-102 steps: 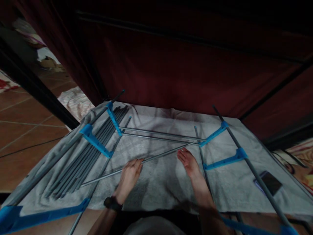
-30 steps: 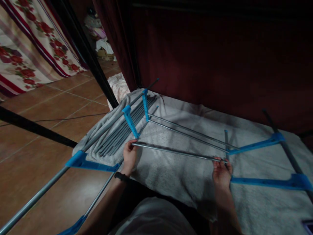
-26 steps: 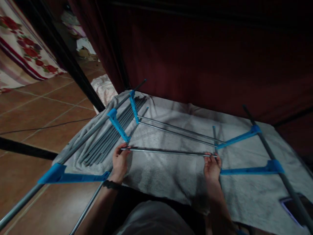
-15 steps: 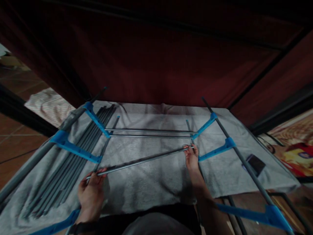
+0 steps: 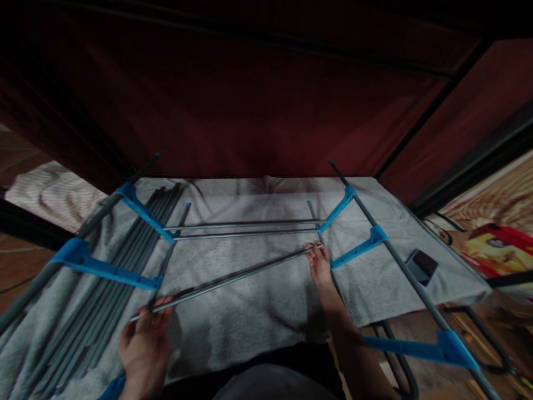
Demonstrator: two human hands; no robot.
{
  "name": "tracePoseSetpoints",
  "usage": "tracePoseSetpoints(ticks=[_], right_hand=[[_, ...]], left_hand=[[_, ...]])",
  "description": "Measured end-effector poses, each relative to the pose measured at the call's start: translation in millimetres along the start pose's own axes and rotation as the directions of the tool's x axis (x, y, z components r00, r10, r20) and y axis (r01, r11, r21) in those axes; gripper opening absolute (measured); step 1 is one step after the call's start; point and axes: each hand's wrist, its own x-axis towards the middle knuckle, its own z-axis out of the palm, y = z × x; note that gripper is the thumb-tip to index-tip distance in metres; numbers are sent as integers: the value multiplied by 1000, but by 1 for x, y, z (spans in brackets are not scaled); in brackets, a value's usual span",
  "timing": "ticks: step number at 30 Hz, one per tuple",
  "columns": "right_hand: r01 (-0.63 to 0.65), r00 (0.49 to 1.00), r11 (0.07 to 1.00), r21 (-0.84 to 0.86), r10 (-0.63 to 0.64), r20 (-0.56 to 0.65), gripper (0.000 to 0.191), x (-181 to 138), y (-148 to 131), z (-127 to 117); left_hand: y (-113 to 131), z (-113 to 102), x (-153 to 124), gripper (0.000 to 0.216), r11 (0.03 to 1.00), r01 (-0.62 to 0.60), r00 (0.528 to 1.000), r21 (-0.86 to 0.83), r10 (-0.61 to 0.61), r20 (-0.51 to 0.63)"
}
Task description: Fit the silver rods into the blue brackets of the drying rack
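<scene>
the left grip (image 5: 145, 341) is closed lightly near one end of a grey metal rod (image 5: 233, 278), thumb and fingers around it; the right grip (image 5: 320, 265) pinches the other end between its fingertips. the rod slants between them, its right end farther from the person. just right of the right grip is a blue bracket (image 5: 358, 250), and beyond it a second blue bracket (image 5: 338, 209). past the held rod, two thin crossbars (image 5: 245, 230) run side by side. left of and beyond the left grip, a row of grey tubes (image 5: 112, 289) lies on a pale blanket (image 5: 233, 328). well to the right of the right grip rests a phone (image 5: 422, 266).
</scene>
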Motion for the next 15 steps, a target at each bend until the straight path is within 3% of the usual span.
tracePoseSetpoints(ticks=[3,8,15], right_hand=[[-21,1000,1000,20,21,-1,34,-1,-2,-1],[-31,1000,998,49,31,-4,33,-1,-3,-2],[-27,1000,997,67,28,-12,30,5,-3,-6]], left_hand=[[4,7,-3,21,998,50,996,-40,-53,-69],[6,19,-5,10,989,129,987,-73,-135,-86],[10,28,-9,12,990,76,997,-122,-79,-19]])
